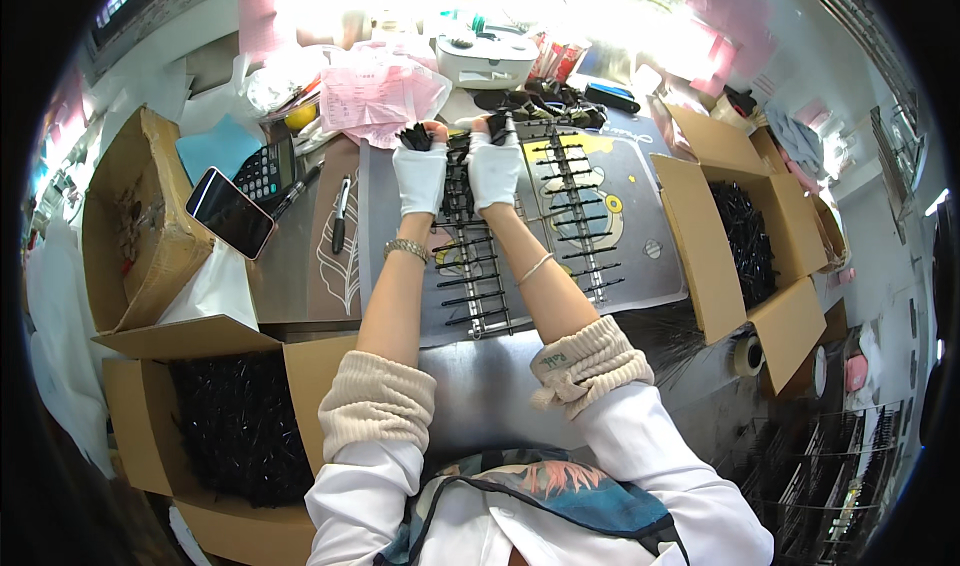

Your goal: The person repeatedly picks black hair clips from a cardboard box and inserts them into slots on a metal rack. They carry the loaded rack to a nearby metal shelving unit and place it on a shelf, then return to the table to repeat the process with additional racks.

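Note:
My left hand (418, 171) and my right hand (494, 169) wear white fingerless gloves. They are side by side at the far end of a metal rack (472, 276) with rows of thin black rods. The fingers of both hands are curled, with small dark pieces at the fingertips whose kind I cannot make out. A second, similar rack (575, 206) lies just right of my right hand. Both racks rest on a grey printed mat (650, 256). A pile of black pieces (550, 104) lies beyond my right hand.
Open cardboard boxes with thin black pieces stand at the lower left (120, 416) and right (700, 256). Left of the mat are a phone (230, 212), a calculator (265, 173) and a black marker (340, 216). Pink paper sheets (370, 96) and a white container (487, 61) are behind.

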Demonstrator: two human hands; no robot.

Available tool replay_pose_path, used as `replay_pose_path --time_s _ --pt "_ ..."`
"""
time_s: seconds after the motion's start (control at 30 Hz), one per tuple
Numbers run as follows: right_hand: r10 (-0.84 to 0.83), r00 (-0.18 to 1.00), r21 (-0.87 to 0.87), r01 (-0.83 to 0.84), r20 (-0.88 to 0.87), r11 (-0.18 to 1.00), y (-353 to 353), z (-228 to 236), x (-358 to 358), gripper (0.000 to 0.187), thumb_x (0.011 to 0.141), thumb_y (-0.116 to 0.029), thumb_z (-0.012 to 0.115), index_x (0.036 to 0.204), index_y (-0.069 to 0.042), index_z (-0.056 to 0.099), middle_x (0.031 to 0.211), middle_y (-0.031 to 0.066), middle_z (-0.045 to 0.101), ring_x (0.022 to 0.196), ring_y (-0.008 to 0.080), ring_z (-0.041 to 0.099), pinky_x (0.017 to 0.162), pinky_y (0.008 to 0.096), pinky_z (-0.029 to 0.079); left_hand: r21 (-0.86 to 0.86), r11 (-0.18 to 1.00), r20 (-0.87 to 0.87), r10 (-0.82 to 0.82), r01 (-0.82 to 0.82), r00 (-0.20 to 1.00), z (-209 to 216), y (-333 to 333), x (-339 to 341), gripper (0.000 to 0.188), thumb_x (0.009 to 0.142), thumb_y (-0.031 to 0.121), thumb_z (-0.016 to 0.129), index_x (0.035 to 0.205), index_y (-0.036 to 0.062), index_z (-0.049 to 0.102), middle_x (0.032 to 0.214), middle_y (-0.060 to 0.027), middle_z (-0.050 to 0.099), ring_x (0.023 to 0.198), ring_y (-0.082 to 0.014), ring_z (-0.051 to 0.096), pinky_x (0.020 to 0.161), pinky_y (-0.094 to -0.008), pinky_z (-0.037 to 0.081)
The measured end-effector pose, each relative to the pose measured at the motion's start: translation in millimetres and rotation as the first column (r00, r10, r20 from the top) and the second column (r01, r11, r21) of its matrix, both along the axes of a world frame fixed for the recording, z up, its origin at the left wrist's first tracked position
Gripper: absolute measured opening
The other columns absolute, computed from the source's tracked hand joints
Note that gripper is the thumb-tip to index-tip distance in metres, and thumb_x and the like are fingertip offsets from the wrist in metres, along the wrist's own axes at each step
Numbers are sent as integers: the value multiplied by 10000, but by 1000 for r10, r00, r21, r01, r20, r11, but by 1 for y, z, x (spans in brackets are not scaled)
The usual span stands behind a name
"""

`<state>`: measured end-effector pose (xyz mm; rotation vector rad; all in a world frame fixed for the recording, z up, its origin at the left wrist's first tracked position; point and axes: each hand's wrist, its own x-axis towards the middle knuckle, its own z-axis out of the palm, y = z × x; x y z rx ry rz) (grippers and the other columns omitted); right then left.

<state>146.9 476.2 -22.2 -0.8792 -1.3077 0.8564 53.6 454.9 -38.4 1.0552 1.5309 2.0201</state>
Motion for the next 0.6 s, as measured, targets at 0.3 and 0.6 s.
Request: replay_pose_path --time_s 0.3,0.6 --pt "42 978 -84 -60 -205 995 -27 8 16 242 1031 -199 574 1092 34 586 737 13 630 654 104 568 639 278 491 -127 991 -293 7 -46 956 9 40 7 249 915 235 714 979 1 661 831 -167 715 755 -315 683 694 -412 526" --pt "-7 586 409 -557 810 723 -47 23 37 237 729 -245 812 825 -100 650 725 109 661 687 298 681 601 383 534 -218 973 -619 -79 -74 782 15 53 5 490 909 414 690 1071 -48 658 894 -281 694 879 -471 661 767 -505 534"
